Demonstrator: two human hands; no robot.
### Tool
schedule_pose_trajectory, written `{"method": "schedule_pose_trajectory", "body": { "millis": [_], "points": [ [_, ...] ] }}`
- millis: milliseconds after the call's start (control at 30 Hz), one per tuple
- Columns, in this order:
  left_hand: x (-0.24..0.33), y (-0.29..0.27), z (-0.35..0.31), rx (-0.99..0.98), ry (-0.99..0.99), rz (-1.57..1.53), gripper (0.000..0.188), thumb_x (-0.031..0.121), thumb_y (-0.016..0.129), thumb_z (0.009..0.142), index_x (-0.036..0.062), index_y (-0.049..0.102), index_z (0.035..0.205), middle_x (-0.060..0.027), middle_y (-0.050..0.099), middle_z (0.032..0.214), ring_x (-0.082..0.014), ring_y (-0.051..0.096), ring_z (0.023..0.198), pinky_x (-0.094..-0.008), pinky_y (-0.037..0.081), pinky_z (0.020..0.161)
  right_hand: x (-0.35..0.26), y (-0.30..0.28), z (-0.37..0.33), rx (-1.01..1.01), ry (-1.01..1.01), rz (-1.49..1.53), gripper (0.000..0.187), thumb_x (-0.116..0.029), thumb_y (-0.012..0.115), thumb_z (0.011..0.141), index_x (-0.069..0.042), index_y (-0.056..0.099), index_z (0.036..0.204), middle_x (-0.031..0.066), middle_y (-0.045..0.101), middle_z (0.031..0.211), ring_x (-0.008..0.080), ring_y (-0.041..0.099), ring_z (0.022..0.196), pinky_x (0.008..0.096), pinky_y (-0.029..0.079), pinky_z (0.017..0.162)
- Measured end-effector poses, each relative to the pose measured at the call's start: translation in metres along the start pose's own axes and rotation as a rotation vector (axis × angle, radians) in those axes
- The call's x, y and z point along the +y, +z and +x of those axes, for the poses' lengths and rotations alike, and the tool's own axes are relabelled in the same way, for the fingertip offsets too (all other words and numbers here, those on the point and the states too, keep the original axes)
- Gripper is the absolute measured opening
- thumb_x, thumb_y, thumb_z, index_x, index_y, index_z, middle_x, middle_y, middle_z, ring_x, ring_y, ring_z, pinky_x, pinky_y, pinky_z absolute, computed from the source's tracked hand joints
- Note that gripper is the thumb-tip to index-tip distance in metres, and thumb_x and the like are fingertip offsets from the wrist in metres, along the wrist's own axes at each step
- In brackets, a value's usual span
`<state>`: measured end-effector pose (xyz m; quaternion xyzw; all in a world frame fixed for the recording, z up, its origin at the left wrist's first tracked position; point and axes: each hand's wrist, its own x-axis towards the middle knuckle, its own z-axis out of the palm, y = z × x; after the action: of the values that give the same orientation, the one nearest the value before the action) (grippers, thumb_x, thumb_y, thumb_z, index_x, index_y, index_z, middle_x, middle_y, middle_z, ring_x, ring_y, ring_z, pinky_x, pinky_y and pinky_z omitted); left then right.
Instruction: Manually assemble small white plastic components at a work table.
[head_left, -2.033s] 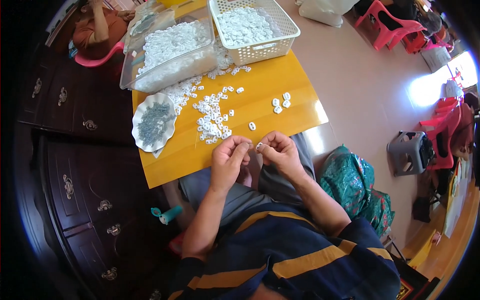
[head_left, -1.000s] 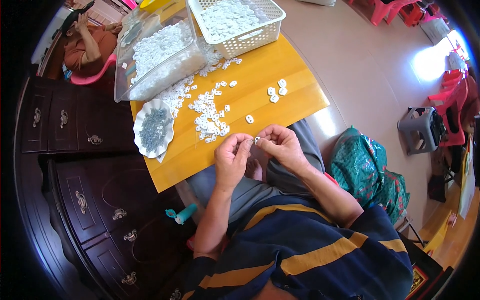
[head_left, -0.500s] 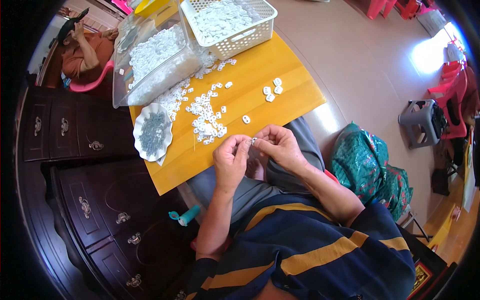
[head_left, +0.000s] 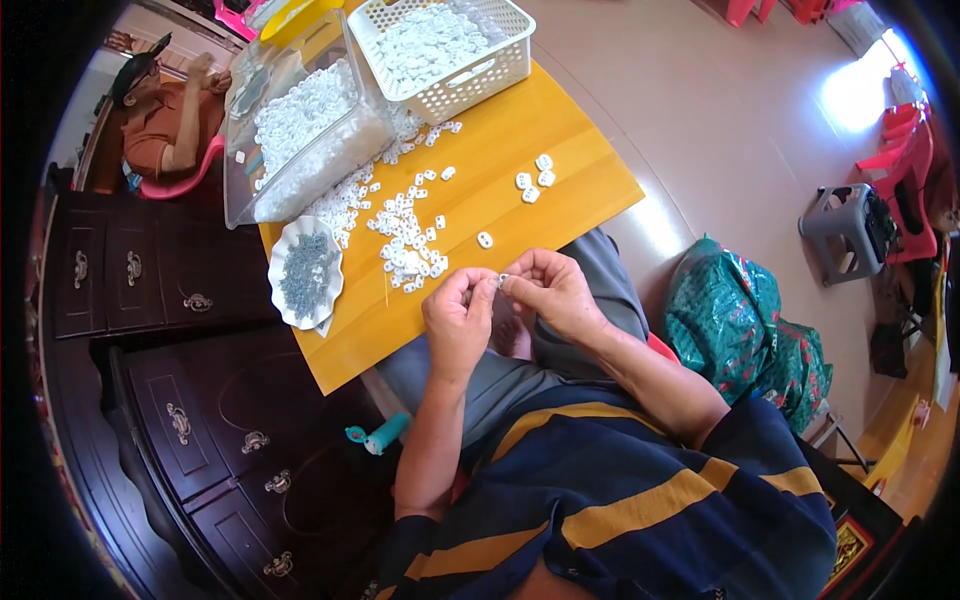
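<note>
Close together above my lap, at the table's near edge, my left hand [head_left: 458, 322] and my right hand [head_left: 555, 295] pinch one small white plastic piece [head_left: 503, 281] between their fingertips. The fingers cover most of it. Just beyond them on the yellow wooden table [head_left: 580, 130] lies a single white two-holed oval piece [head_left: 485, 240]. Several similar pieces [head_left: 530, 181] sit grouped farther right. To the left spreads a loose pile of small white parts [head_left: 405, 245]. Left of that, a white scalloped dish [head_left: 277, 292] holds many tiny grey metal bits [head_left: 308, 270].
A clear plastic bin [head_left: 330, 165] and a white perforated basket [head_left: 465, 88], both full of white parts, stand at the back. Dark drawers [head_left: 200, 400] flank the left side. Green bags [head_left: 720, 305] and a grey stool [head_left: 843, 230] are right. Another person [head_left: 165, 120] sits far left.
The view has shifted slightly, so the table appears a little farther left. My hands keep their pinch on the small piece. The other person's head and hands have moved a little.
</note>
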<state>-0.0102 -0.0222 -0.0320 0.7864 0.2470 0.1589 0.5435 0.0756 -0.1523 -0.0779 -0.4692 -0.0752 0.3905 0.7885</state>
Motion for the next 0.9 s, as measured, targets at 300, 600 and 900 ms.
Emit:
{"method": "schedule_pose_trajectory", "body": {
  "millis": [300, 600, 900],
  "points": [
    [0.002, -0.016, 0.017, -0.029, -0.010, -0.232, 0.024, 0.007, 0.068, 0.099, -0.0062, 0.070, 0.119, 0.0012, 0.070, 0.089, -0.0017, 0.059, 0.070, -0.0193, 0.049, 0.063, -0.010, -0.007, 0.005, 0.033, -0.040, 0.047, 0.008, -0.005, 0.071, 0.096, -0.001, 0.066, 0.101, 0.0020, 0.071, 0.086, 0.0062, 0.064, 0.071, 0.0199, 0.052, 0.064],
    [-0.002, -0.001, 0.045, 0.026, 0.384, 0.551, 0.027, 0.011, 0.070, 0.092, 0.0063, 0.072, 0.118, -0.0132, 0.067, 0.102, -0.0343, 0.068, 0.091, -0.0424, 0.055, 0.079, -0.017, -0.012, 0.008, 0.072, -0.085, 0.071, 0.009, -0.008, 0.071, 0.097, -0.003, 0.067, 0.103, 0.0034, 0.073, 0.088, 0.0062, 0.064, 0.070, 0.0201, 0.053, 0.065],
    [-0.001, 0.004, 0.055, 0.012, 0.424, 0.680, 0.011, 0.009, 0.072, 0.090, 0.0047, 0.075, 0.100, -0.0109, 0.069, 0.092, -0.0292, 0.069, 0.082, -0.0373, 0.054, 0.073, -0.020, -0.013, 0.008, 0.093, -0.095, 0.052, 0.011, -0.011, 0.069, 0.098, -0.003, 0.066, 0.105, 0.0020, 0.072, 0.088, 0.0056, 0.063, 0.070, 0.0195, 0.052, 0.066]
  ]
}}
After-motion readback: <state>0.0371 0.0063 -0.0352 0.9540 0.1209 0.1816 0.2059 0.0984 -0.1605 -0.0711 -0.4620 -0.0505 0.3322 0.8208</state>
